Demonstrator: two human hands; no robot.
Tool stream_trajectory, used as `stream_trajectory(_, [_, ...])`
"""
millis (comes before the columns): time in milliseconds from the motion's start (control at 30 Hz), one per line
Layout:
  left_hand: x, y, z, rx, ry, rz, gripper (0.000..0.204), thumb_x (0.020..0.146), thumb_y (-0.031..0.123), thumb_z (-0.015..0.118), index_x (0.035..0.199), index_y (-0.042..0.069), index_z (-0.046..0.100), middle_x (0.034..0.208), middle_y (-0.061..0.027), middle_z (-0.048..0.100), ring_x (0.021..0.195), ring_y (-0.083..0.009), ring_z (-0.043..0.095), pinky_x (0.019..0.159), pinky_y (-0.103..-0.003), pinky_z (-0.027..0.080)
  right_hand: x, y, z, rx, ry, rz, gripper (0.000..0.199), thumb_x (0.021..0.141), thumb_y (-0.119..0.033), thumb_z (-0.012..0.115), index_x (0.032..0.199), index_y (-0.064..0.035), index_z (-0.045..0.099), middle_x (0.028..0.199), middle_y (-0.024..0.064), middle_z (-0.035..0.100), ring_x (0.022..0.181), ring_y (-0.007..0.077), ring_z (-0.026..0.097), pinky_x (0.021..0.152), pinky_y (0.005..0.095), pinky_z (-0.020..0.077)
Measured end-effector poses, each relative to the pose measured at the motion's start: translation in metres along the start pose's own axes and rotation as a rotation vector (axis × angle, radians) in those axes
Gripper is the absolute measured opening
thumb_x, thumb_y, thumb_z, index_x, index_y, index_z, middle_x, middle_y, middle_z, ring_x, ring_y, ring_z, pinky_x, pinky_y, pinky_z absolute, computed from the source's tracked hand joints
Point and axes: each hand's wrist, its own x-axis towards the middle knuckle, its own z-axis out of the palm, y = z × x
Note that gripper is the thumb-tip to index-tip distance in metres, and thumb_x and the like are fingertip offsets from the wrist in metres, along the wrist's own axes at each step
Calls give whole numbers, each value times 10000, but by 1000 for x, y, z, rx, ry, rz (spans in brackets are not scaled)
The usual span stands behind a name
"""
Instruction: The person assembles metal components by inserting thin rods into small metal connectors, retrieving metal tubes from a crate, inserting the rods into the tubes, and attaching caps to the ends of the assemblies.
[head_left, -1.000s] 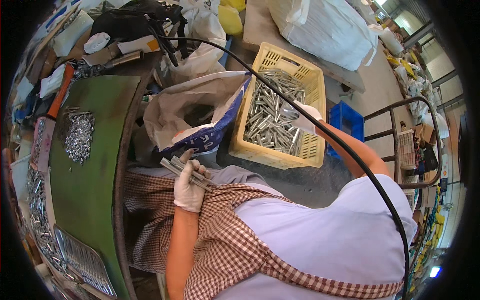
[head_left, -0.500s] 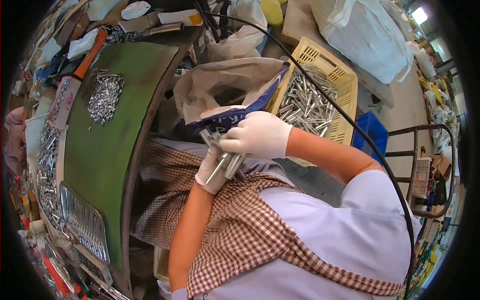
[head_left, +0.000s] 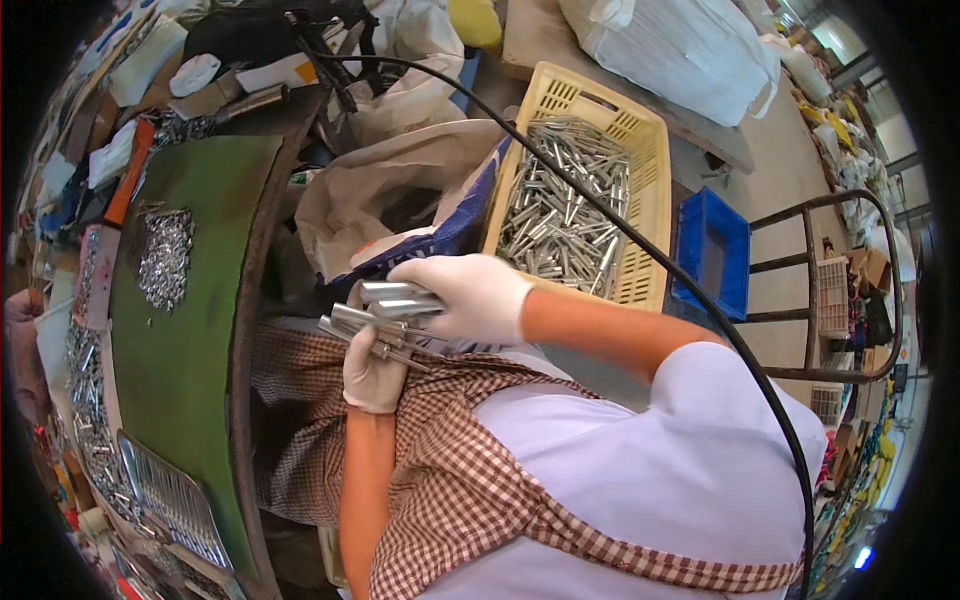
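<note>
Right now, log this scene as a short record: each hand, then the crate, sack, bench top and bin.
Left hand: white-gloved, gripping several metal rods
Right hand: white-gloved, holding more rods close by the left
Crate: yellow, slotted, full of loose rods
Sack: open, between bench and crate
Bench top: green, bearing a heap of small metal pieces
Bin: blue, right of the crate

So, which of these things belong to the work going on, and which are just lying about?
Apparently in use:
metal rods, in left hand and right hand
yellow crate, holding similar rods

Seemingly just lying about:
blue bin
white sack
</note>
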Motion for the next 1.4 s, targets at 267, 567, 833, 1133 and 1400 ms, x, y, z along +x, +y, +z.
stream_trajectory(267, [2, -6, -33, -210, -37, 88, 470, 943, 225, 594, 1378, 120, 448, 1148, -70, 575, 1062, -210, 566, 966, -440, 477, 10, 14, 4, -13, 104, 6, 325, 816, -307, 591, 1042, -85, 662, 941, 181, 656, 900, 325, 641, 777, 421, 519])
stream_trajectory(567, [5, -4, -12, -211, 84, 22, 427, 942, 158, 573, 1353, 118, 467, 1061, -45, 589, 936, -176, 581, 860, -402, 513, -69, 286, -36, -693, -150, 873, 315, 769, -152, 594, 1062, -49, 648, 1008, 272, 635, 966, 410, 631, 879, 453, 504])
stream_trajectory(833, [5, 0, -16, -117, 235, 34, 361, 948, 172, 534, 1306, 154, 491, 1020, -61, 636, 903, -220, 606, 780, -448, 528, -72, 307, -22, -343, 170, 708, 329, 879, -315, 481, 1122, -128, 600, 1003, 213, 660, 986, 385, 624, 849, 464, 495])
stream_trajectory(1133, [10, -8, -20, -125, 291, 7, 287, 853, 179, 691, 1112, 110, 589, 942, -59, 651, 881, -234, 622, 801, -452, 525, -44, 278, -21, -701, -401, 658, 381, 700, -152, 667, 1078, -113, 648, 1133, 186, 614, 1014, 362, 630, 799, 447, 538])
stream_trajectory(1400, [7, -8, -23, -154, 245, 18, 266, 880, 168, 660, 1123, 80, 600, 978, -101, 647, 898, -252, 629, 800, -464, 547, -69, 273, -84, -832, -567, 651, 377, 678, -345, 692, 982, -121, 705, 966, 160, 699, 906, 364, 666, 774, 425, 536])
